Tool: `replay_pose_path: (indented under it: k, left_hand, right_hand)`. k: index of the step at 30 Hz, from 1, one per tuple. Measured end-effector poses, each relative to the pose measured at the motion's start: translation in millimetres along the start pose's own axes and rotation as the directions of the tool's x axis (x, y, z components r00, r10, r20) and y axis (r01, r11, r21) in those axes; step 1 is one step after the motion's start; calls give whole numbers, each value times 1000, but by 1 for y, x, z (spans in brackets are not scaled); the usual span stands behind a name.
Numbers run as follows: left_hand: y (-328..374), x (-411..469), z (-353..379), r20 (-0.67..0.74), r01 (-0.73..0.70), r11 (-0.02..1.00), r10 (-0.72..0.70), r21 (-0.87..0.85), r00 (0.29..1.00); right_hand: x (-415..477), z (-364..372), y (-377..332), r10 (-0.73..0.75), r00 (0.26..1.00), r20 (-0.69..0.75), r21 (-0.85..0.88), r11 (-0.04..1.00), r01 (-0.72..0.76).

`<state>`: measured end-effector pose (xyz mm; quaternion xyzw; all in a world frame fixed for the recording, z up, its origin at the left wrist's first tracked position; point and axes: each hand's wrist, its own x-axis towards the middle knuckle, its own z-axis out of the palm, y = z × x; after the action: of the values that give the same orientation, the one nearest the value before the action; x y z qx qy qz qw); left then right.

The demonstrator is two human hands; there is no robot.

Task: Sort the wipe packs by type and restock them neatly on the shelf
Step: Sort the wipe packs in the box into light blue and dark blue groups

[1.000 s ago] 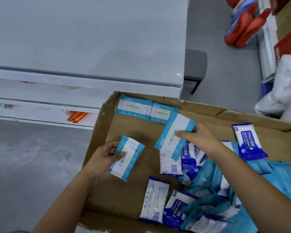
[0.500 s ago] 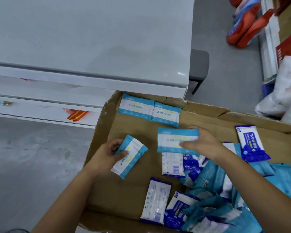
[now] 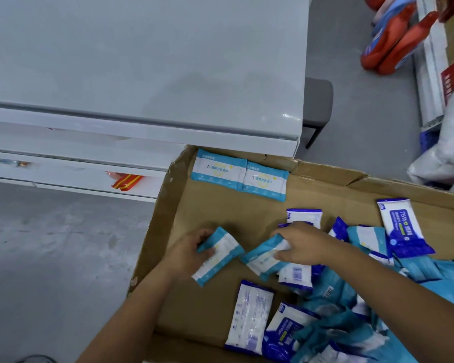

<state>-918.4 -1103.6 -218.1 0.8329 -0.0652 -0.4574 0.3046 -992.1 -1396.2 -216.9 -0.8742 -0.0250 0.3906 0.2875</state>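
Floor: grey shop floor; we look down past a white shelf unit into an open cardboard box parked against it.
Sorted row: two light-blue packs lie flat, label up, edges touching, in the box's far corner. We read this as the start of the light-blue group.
Left hand: left hand has its fingers curled round a tilted light-blue pack, held over the bare box floor.
Right hand: right hand pinches a second light-blue pack by one end, just beside the left one. Same type, so we're probably pairing them before laying them down.
Unsorted pile: mixed pile of both types on the box's right side, overlapping, some face down.
Dark-blue type: one 75% alcohol pack lies face up near the right wall, well apart from the light-blue row.
Progress: early, in our judgement. Sorting is in hand; we see no wipe pack on the shelf unit yet.
Risk: slick film, so held packs could slide if stacked loosely.
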Motion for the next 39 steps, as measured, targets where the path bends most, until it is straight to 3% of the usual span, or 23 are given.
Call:
replay_pose_path:
  k: [2, 5, 8, 10, 13, 15, 17, 22, 26, 31, 35, 39]
  left_hand:
    - [-3, 8, 9, -25, -16, 988, 21, 157, 999]
    - [-5, 12, 14, -49, -3, 982, 12, 190, 999]
    - [-6, 10, 15, -37, -6, 983, 13, 184, 999]
    - [-4, 10, 10, -25, -35, 980, 41, 195, 999]
    - [5, 8, 0, 15, -70, 979, 68, 193, 998]
    - [16, 7, -7, 27, -82, 982, 79, 172, 997]
    - [28, 5, -15, 32, -89, 982, 85, 165, 996]
    - [58, 11, -31, 65, -113, 977, 103, 178, 993]
    - [69, 17, -44, 91, -195, 956, 179, 219, 980]
    - [74, 21, -55, 83, -235, 922, 220, 308, 972]
    - [75, 33, -57, 83, -219, 858, 204, 464, 975]
    - [80, 49, -54, 70, -240, 746, 252, 622, 965]
  right_hand:
    - [-11, 1, 15, 41, 998, -44, 28, 999, -40]
    - [-26, -2, 38, 139, 985, -104, 61, 989, -133]
    - [-42, -11, 53, 257, 952, -164, 242, 946, -214]
    - [-49, -18, 55, 348, 916, -201, 429, 871, -237]
    - [-51, -27, 53, 421, 879, -222, 732, 667, -135]
    - [-53, -35, 47, 457, 859, -231, 840, 540, -61]
    - [-54, -39, 45, 446, 856, -260, 862, 506, -2]
    - [-53, -46, 42, 387, 886, -256, 791, 611, -38]
    - [-43, -52, 33, 355, 922, -154, 759, 640, -119]
    - [-27, -51, 17, 285, 950, -132, 733, 673, -100]
    - [-6, -39, 6, 202, 977, -69, 502, 853, -141]
    - [15, -40, -1, 225, 966, -124, 440, 885, -149]
